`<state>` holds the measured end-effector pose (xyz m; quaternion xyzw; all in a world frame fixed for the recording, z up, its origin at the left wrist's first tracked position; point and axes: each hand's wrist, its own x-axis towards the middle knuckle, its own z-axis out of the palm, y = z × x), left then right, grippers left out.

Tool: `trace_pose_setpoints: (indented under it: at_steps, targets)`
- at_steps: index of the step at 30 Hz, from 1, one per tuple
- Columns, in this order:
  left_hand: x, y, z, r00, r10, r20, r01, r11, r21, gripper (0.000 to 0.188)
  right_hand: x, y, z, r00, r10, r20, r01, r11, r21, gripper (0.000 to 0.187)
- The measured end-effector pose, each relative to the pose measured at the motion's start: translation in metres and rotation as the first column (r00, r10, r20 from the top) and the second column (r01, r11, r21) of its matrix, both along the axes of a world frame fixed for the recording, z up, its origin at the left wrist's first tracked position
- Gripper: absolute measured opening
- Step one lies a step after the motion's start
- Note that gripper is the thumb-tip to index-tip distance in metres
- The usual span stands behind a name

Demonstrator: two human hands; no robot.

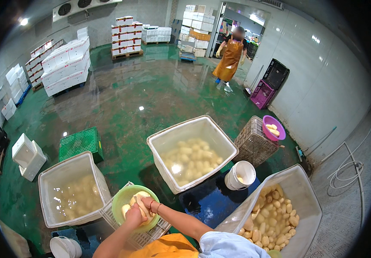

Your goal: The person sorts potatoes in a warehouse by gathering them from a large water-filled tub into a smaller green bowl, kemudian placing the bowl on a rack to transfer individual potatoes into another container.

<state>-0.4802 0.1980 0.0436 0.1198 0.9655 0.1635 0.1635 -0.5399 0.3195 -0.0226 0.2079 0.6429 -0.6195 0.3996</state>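
Observation:
Both hands meet over a light green bowl (117,205) that stands on a pale plastic crate (153,234) in front of me. My left hand (134,216) and my right hand (150,206) are closed around a large pale peeled potato (141,199). Other peeled potatoes (126,209) lie in the bowl beside my fingers, partly covered by them. A white tub (43,191) of cloudy water and potatoes is to the left. Ahead stands another such white tub (155,148). At my right, a larger white tub (306,193) holds many wet peeled potatoes (275,215).
A white bucket (242,176) stands between the tubs. Beyond it, a purple bowl (282,130) rests on stacked crates (254,144). A green crate (80,144) is at left. Far off, a person in an orange apron (229,60) faces this way. The green floor (121,107) looks wet.

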Motion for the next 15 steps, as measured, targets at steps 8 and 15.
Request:
trace_pose_setpoints:
  at_steps: [8, 15]
  targets:
    - [0.005, 0.011, 0.013, 0.986, -0.042, -0.160, 0.046, 0.999, 0.022, 0.079, -0.025, -0.001, -0.059, 0.999, -0.033, -0.034, 0.030, 0.995, -0.092, 0.032]
    - [0.004, 0.015, 0.007, 0.945, -0.062, -0.322, 0.093, 0.992, 0.081, 0.081, -0.047, 0.011, -0.086, 0.977, 0.152, -0.146, -0.150, 0.988, 0.025, 0.029]
